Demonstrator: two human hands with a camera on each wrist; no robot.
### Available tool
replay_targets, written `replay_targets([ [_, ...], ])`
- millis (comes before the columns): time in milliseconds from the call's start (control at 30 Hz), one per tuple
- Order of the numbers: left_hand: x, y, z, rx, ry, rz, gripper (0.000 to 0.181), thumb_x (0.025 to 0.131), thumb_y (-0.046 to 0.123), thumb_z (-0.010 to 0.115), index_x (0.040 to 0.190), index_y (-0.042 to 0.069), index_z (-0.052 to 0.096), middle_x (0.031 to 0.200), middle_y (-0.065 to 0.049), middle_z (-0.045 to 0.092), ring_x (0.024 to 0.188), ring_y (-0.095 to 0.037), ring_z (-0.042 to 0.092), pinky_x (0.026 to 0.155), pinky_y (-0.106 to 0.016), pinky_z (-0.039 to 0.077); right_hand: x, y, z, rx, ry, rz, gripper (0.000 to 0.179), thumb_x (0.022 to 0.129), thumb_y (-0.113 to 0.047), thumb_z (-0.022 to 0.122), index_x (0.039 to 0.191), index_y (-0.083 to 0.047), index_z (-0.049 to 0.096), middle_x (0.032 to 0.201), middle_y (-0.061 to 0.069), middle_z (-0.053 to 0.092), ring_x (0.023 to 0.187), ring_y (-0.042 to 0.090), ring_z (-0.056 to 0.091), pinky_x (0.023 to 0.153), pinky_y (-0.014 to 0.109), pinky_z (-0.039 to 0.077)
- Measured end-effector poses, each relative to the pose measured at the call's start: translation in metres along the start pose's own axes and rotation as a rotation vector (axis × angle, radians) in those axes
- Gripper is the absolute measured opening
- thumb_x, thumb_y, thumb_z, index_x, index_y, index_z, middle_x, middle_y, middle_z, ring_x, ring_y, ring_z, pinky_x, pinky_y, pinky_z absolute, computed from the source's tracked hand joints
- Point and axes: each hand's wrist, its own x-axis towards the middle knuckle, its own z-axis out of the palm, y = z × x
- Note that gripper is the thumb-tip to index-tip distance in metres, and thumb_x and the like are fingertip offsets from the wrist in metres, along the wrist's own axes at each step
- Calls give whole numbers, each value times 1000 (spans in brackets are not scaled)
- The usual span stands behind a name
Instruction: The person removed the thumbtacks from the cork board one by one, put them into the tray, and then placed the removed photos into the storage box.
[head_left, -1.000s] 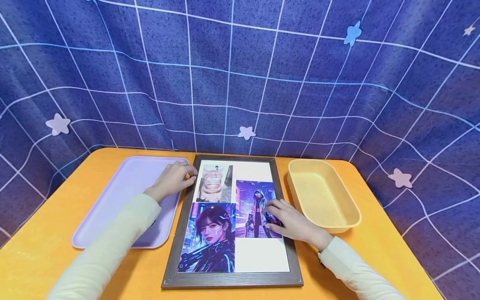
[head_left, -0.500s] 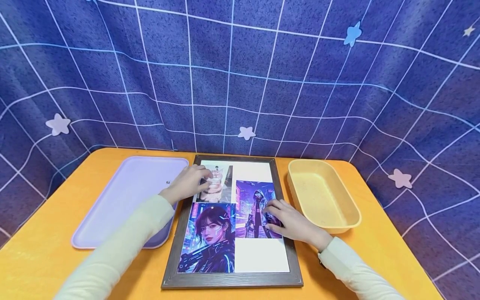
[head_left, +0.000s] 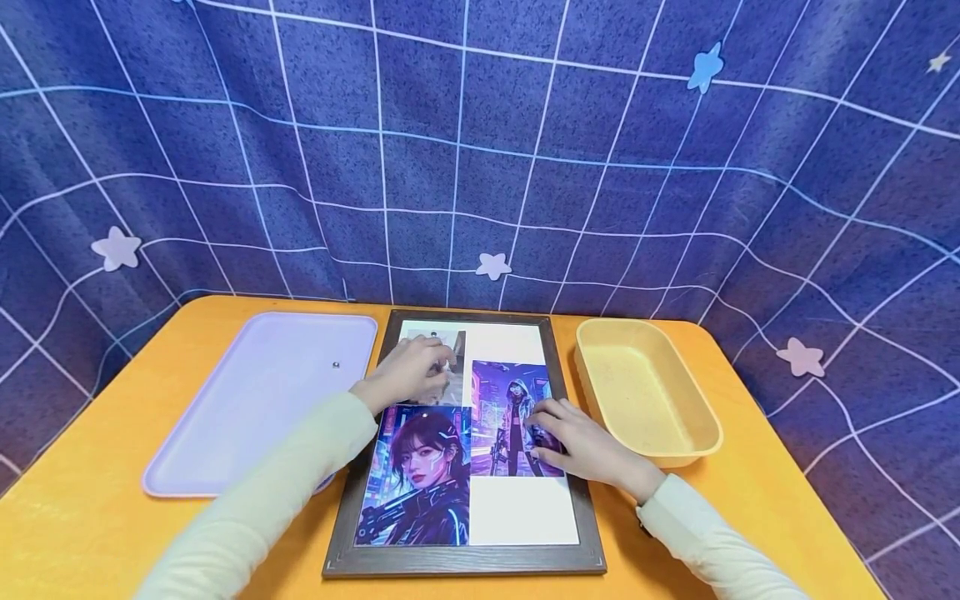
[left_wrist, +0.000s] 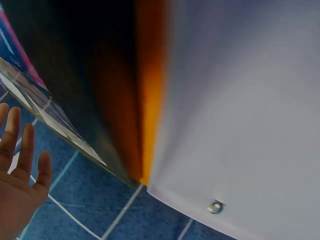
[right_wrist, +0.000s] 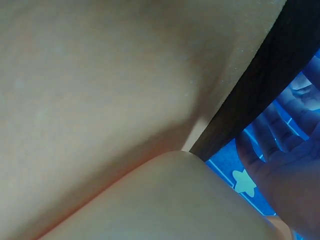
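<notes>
A dark-framed board (head_left: 345,525) with a white face lies on the table, bearing several printed pictures. My left hand (head_left: 405,367) is over the cat picture (head_left: 456,343), fingers bent down and thumb near them; I cannot tell whether a small thing is pinched there. A small dark piece (head_left: 433,335) sits at that picture's top. Below is the portrait print (head_left: 423,475). With fingers slightly bent, my right hand (head_left: 581,442) rests at the right edge of the hooded-figure print (head_left: 495,400), across the frame. In the left wrist view the left hand (left_wrist: 20,190) shows its palm.
A lilac tray (head_left: 247,400) stands left of the board, with a small round shiny metal piece (head_left: 336,364) on it. A yellow bin (head_left: 645,392) stands to the right. Behind the orange table (head_left: 75,517) hangs a blue curtain (head_left: 420,167) with stars.
My left hand has moved right from the tray's edge onto the cat picture, uncovering the small metal piece on the tray. The right hand has stayed put.
</notes>
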Motion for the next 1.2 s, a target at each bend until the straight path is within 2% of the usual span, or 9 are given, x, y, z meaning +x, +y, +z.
replay_targets([
  [100,5,6,3,-12,-7,5,20,83,30,63,99,19,66,93,3,63,85,-17,57,78,-40,46,0,0,0,2,-9,9,36,84,-32,64,114,-13,60,111,-3,54,100,12,46,88,31,44],
  [267,13,15,7,-13,-23,-6,22,84,31,62,103,20,65,102,4,63,94,-19,59,82,-44,45,0,0,0,9,-34,32,37,85,-34,62,116,-14,59,112,-4,53,101,11,45,89,31,44],
  [533,24,26,5,3,-53,-20,26,83,30,63,107,19,63,106,1,63,95,-22,56,84,-44,46,0,1,1,2,-24,25,36,84,-33,63,115,-14,59,112,-3,53,101,12,46,88,31,44],
  [633,27,29,4,-1,-71,-42,28,83,29,63,109,19,61,109,0,61,100,-23,55,89,-48,43,0,1,1,-7,-6,8,36,83,-31,65,114,-13,59,111,-2,54,99,12,46,86,32,44],
  [800,34,31,6,-4,-98,-72,31,83,30,63,112,20,60,111,0,60,103,-23,55,90,-46,43,0,1,1,-10,3,5,35,83,-30,65,113,-13,60,111,-2,54,99,13,46,84,32,44],
  [1033,39,33,9,-6,-98,-60,32,82,29,65,111,17,61,110,-3,61,101,-25,57,86,-47,45,0,1,1,9,-40,47,37,85,-35,63,116,-15,59,113,-4,53,102,11,46,89,31,44],
  [1200,41,34,10,5,-125,-63,33,82,29,66,111,15,60,111,-6,61,101,-26,57,84,-46,47,0,1,0,10,-49,49,37,85,-35,62,116,-15,58,114,-4,53,104,11,46,90,32,44],
])
